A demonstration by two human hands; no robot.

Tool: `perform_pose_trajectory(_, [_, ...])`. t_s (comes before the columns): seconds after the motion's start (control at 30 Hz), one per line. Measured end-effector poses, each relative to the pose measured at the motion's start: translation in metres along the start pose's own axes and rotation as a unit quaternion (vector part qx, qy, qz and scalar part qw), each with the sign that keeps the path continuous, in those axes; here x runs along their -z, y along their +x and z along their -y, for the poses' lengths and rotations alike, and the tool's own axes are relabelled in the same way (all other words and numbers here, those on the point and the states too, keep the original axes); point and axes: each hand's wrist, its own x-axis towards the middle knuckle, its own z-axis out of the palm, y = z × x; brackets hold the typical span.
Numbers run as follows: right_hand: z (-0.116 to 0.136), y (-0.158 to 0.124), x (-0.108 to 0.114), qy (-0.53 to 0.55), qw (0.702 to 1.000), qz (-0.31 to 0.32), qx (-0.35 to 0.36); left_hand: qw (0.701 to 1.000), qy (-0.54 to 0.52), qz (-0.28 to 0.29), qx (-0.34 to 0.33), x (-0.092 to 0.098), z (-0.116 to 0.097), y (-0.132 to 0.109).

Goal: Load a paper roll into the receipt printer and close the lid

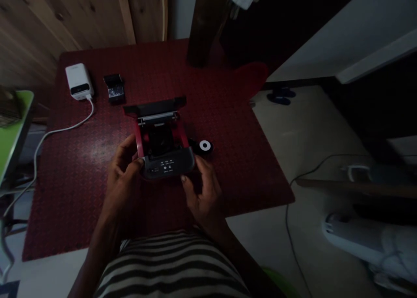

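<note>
Open red-and-black device held at its near end by both hands

The device (167,165), taken as the landmark, is over the bench (247,172), close to the side nearest the wearer. Whether it rests on the surface or is raised slightly cannot be determined. Its long axis runs away from the wearer, the far end angled a little left. The black panel with white markings faces the wearer; the lid (154,108) stands raised at the far end, exposing a dark interior between red side walls.

Left hand (121,173): partly closed on the device's left near corner, thumb at the panel's corner, fingers bent along the side wall. Right hand (206,194): partly closed about the right near corner, thumb at the front edge, fingers at the side.

Just right of the device: a black round item with a white disc (205,146). Beyond it to the left: a black two-part item (115,89) and, farther left, a white power bank (78,77) with a white cable (70,127) plugged in.
</note>
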Motion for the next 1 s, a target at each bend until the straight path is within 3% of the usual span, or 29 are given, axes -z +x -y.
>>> perform_pose_trajectory(0.17, [0.004, 0.017, 0.023, 0.022, 1.0, -0.005, 0.011, 0.999, -0.035, 0.01, -0.001, 0.006, 0.014, -0.002])
perform_pose_trajectory(0.3, [0.005, 0.066, 0.033, -0.002, 0.995, 0.028, 0.099, 0.998, -0.05, 0.019, -0.039, 0.004, 0.019, 0.0])
perform_pose_trajectory(0.43, [0.012, 0.132, 0.01, -0.074, 0.955, 0.221, 0.186, 0.995, -0.039, 0.025, -0.083, 0.003, 0.023, 0.002])
perform_pose_trajectory(0.57, [0.038, 0.173, -0.021, -0.215, 0.87, 0.413, 0.16, 0.996, -0.017, 0.022, -0.08, 0.005, 0.027, 0.0])
perform_pose_trajectory(0.7, [0.062, 0.182, -0.031, -0.273, 0.838, 0.454, 0.133, 0.995, -0.023, 0.018, -0.091, 0.005, 0.029, 0.0])
perform_pose_trajectory(0.8, [0.066, 0.181, -0.031, -0.295, 0.818, 0.478, 0.12, 0.995, -0.032, 0.016, -0.096, 0.004, 0.03, 0.0])
perform_pose_trajectory(1.0, [0.059, 0.182, -0.035, -0.306, 0.814, 0.48, 0.111, 0.996, -0.034, 0.02, -0.082, 0.004, 0.03, 0.001])
